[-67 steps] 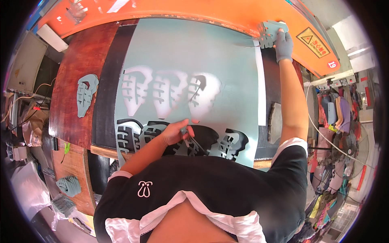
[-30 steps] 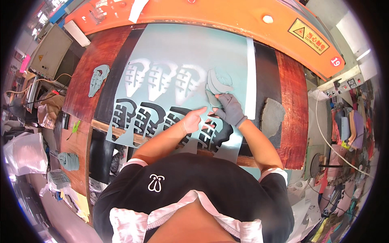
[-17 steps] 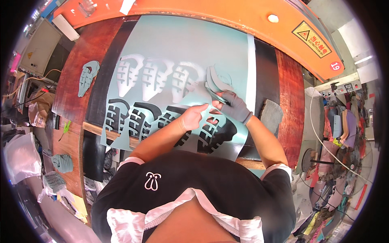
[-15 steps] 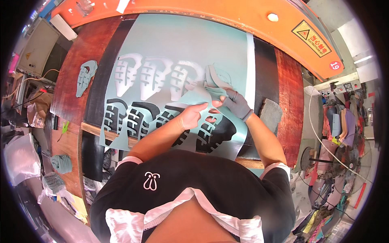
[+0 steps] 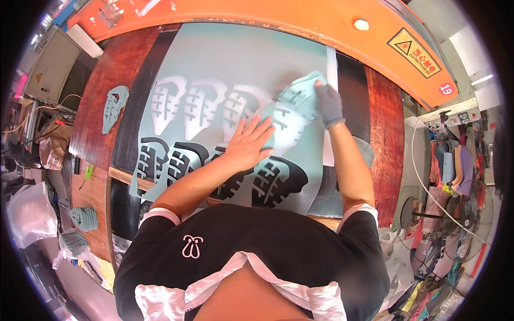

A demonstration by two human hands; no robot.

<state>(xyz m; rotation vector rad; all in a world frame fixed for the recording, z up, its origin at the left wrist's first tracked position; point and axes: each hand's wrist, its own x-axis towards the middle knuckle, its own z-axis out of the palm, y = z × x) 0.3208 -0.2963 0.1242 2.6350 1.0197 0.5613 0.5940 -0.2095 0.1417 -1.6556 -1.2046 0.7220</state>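
A pale teal sheet [image 5: 246, 53] covers the middle of the worktable, with rows of slotted, shoe-upper-like outlines cut through it. Dark surface shows through the near holes [image 5: 184, 160]; the far ones [image 5: 167, 101] look whitish. My left hand [image 5: 249, 143], bare, rests on the sheet with fingers spread, left of the rightmost far outline. In my right hand [image 5: 329, 104], which wears a grey glove, is the right edge of some teal cut pieces [image 5: 301, 93]. They are slightly blurred and lie above that outline; how many there are I cannot tell.
An orange machine beam [image 5: 241, 16] spans the far side. On the left board lies one cut piece [image 5: 114, 109], with a bundle of pieces [image 5: 84, 218] nearer me. A grey pad [image 5: 364, 151] sits partly behind my right forearm. A fan [image 5: 466, 222] stands at right.
My left hand has let go of the teal material and now lies flat on the sheet. My right hand has moved farther away with the cut pieces, which have unfolded flatter.
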